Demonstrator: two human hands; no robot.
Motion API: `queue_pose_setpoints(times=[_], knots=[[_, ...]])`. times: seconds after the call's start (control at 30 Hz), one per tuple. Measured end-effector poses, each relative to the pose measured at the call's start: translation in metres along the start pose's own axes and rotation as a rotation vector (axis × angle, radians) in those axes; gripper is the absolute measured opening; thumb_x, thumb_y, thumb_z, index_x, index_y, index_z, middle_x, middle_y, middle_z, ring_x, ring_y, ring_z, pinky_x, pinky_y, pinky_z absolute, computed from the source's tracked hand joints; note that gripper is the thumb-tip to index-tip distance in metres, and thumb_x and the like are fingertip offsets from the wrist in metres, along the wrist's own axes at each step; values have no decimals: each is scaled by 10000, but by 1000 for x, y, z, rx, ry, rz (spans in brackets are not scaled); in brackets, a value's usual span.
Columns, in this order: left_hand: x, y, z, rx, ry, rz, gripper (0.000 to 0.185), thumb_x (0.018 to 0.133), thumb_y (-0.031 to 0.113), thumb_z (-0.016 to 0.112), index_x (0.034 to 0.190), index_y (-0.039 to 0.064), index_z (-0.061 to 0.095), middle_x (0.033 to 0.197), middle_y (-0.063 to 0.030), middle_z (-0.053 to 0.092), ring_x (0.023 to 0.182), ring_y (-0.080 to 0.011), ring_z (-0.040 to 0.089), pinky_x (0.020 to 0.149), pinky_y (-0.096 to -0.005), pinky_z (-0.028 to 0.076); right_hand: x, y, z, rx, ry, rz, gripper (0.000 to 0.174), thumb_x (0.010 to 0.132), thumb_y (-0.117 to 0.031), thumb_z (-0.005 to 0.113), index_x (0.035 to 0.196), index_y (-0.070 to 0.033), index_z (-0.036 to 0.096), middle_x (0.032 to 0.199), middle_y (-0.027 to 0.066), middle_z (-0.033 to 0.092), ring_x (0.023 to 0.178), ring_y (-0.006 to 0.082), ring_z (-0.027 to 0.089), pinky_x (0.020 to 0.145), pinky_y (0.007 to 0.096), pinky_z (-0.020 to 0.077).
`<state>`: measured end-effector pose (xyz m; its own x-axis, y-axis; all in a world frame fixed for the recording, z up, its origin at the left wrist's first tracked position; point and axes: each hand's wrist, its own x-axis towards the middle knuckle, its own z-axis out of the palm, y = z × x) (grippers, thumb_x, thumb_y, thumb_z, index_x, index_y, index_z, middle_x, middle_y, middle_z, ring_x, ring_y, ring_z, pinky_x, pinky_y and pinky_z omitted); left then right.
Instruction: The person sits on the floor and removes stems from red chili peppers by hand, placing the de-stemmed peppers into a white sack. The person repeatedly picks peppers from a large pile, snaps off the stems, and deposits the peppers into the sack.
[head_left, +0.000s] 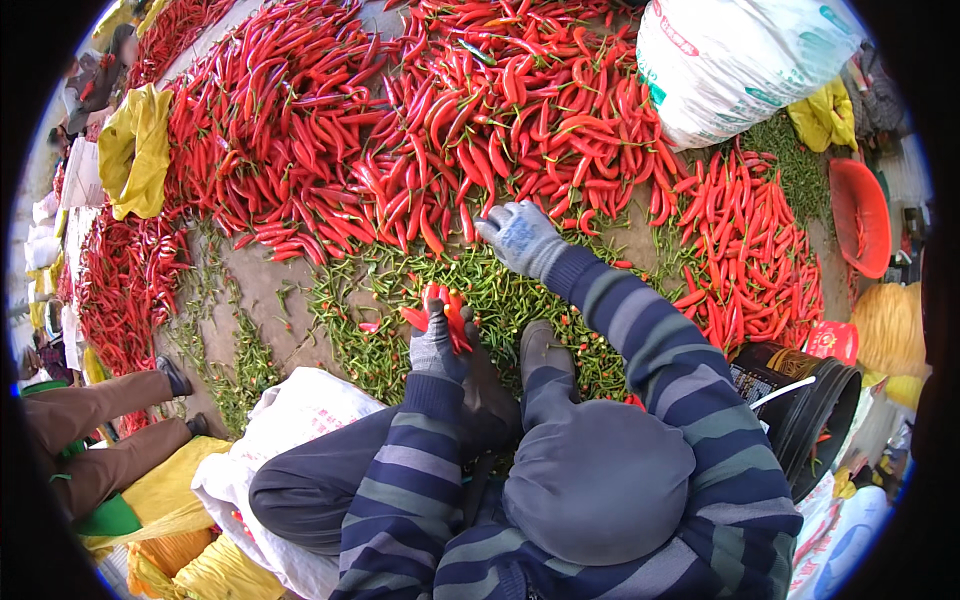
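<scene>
My left hand (437, 352), in a grey glove, holds a small bunch of red chili peppers (453, 315) above the green stems. Their cut or stemless ends point in different directions. At the near edge of a large heap of red chili peppers (450, 127), my right hand (523, 238) reaches out in a grey-blue glove. Its bent fingertips are beside peppers there; whether they grip one is hard to make out. Green pepper stems (360, 330) lie thickly on the floor beneath both hands and around my shoes.
A white woven sack (735, 67) stands at the far right. Beside me are a smaller pepper pile (750, 247), a black bucket (821, 420) on its side and a red basin (861, 217). Another person's legs (112, 405) are at left, near a white sack (300, 405).
</scene>
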<state>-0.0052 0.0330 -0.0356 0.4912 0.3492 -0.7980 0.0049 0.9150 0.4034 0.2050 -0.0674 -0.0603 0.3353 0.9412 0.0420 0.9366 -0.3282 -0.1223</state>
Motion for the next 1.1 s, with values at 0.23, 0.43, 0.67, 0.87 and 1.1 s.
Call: queue_pose_setpoints(times=[0.23,0.43,0.67,0.87,1.1], knots=[[1,2,10,613,-207,166,692,714,215,891,1205,48,433,1084,-106,567,851,-175,614,638,-285,560,-69,-54,-50,1337,117,757,147,825,-107,735,929,-48,650,881,60,678,816,126,654,766,290,524],[-15,-15,16,1424,-119,675,757,572,222,937,1093,22,425,1016,-71,607,891,-173,623,780,-312,539,-99,-67,-51,1975,-48,1020,139,908,-158,709,945,-40,645,850,52,688,646,84,631,562,230,504],[9,-27,-8,1151,-216,544,761,574,327,913,1104,-13,485,1027,-102,619,920,-211,630,807,-355,532,-92,-71,-36,2117,151,822,248,936,-138,659,1146,-14,615,941,41,642,788,107,621,690,245,515],[29,-34,-26,1543,-231,914,772,582,384,875,1125,0,481,993,-150,613,859,-285,627,761,-392,526,-86,-61,-54,1273,128,469,338,796,-168,757,1110,-70,678,910,65,666,810,121,633,739,270,532],[6,-26,-14,1293,-347,723,744,659,332,845,1192,1,445,1084,-136,616,1004,-265,608,888,-391,495,-72,-43,-52,1772,-260,789,173,845,-96,607,951,13,689,790,55,700,604,118,650,572,254,517]])
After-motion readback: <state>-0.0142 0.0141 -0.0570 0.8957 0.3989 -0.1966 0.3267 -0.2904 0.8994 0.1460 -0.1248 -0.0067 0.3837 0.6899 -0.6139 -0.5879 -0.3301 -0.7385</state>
